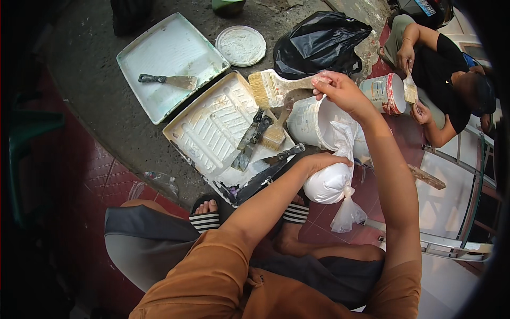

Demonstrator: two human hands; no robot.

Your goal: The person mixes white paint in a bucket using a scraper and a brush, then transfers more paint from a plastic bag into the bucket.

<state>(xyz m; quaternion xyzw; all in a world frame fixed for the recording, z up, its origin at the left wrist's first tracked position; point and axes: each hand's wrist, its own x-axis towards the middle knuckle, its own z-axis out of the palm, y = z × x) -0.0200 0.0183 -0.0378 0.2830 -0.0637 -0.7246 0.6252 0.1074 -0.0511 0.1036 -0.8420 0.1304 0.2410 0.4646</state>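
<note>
My right hand point(340, 93) is closed round the handle of a wide paintbrush point(273, 89), its pale bristles pointing left over the paint tray. My left hand point(325, 161) grips a knotted clear plastic bag point(328, 184) filled with something white, its fingers partly hidden by the bag. Beyond the bag, a white bucket point(308, 119) leans with its mouth toward the right. Below the held brush lies a second paintbrush point(275, 135). Beside that brush, scrapers point(258, 130) rest across the ridged, paint-stained tray point(212, 130).
A white tray point(164, 50) holds a putty knife point(180, 81). Behind are a round white lid point(241, 46) and a black plastic bag point(321, 42). At right, another person point(441, 69) holds a brush point(410, 87) near a bucket point(381, 91). Ladder-like metal rails point(467, 246) lie lower right.
</note>
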